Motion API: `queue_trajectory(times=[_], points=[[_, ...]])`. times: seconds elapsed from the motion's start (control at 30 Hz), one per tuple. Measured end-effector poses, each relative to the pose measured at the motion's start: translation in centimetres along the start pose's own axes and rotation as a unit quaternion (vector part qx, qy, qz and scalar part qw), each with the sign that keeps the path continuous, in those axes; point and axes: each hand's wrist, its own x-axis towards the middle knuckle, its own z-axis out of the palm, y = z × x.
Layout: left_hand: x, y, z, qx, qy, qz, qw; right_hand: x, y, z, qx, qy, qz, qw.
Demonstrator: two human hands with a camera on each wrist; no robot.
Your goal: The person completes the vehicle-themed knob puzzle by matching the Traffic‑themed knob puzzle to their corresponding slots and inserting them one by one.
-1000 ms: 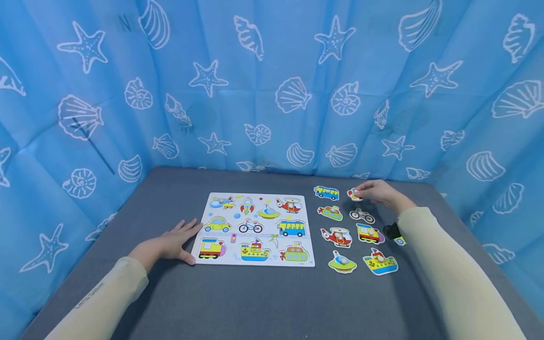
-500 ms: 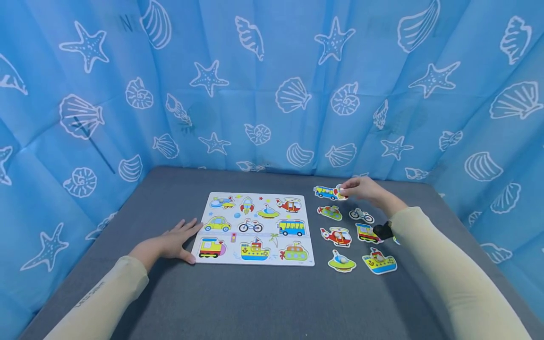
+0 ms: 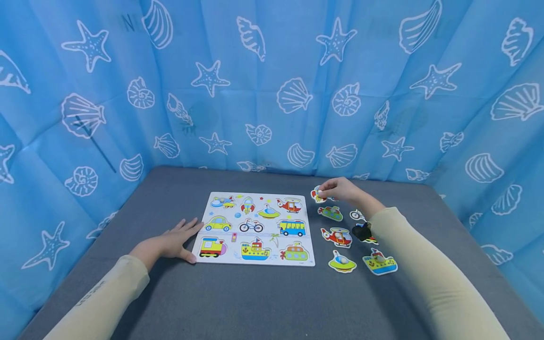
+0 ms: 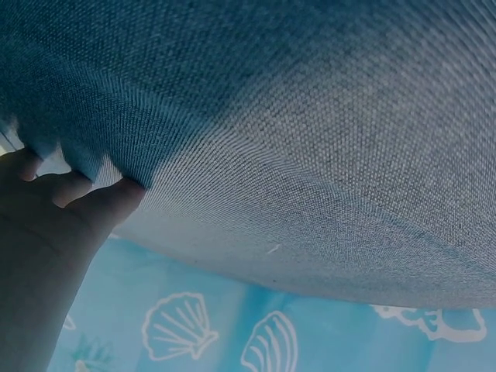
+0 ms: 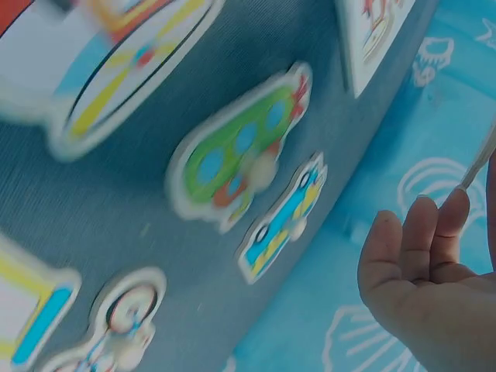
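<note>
My left hand rests at the left edge of a white picture puzzle board, fingers spread. In the left wrist view its fingertips touch the board's side. My right hand pinches a small red-and-yellow puzzle piece above the table, in front of the bus piece, which it mostly covers in the head view. The held piece shows only as a thin edge in the right wrist view. Closest below is the green submarine piece.
More knobbed pieces lie right of the board: helicopter, flying saucer, ship and bicycle. The right forearm and a black wrist device partly cover the train piece. A blue shell-print curtain stands behind the grey table.
My right hand has carried the red-and-yellow piece left from the far right of the pieces, across the bus piece and nearer the board. The left hand has stayed put.
</note>
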Motion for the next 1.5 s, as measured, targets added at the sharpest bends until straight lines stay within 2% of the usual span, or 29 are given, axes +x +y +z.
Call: queue_trajectory(times=[0.33,0.53,0.8,1.03,1.2,1.5], points=[[0.1,0.0,0.1,-0.004,0.001,-0.001,1.0,1.0,-1.1,2.1,0.014,-0.004,0.01,1.0],[-0.1,0.0,-0.1,-0.003,0.002,0.0,1.0,1.8,-1.8,3.1,0.01,-0.008,-0.004,1.0],[0.0,0.0,-0.1,-0.002,-0.002,-0.001,1.0,2.6,-3.2,5.0,0.029,-0.014,0.001,0.999],[0.2,-0.1,-0.2,0.002,-0.007,0.001,1.0,3.3,-3.5,6.7,0.049,-0.025,-0.013,0.998],[0.2,-0.1,-0.2,-0.001,-0.006,0.0,1.0,4.1,-3.8,8.1,0.038,-0.034,-0.016,0.999],[0.2,-0.2,-0.2,-0.008,-0.005,0.003,0.9999,4.9,-4.7,10.4,0.018,-0.034,0.006,0.999]])
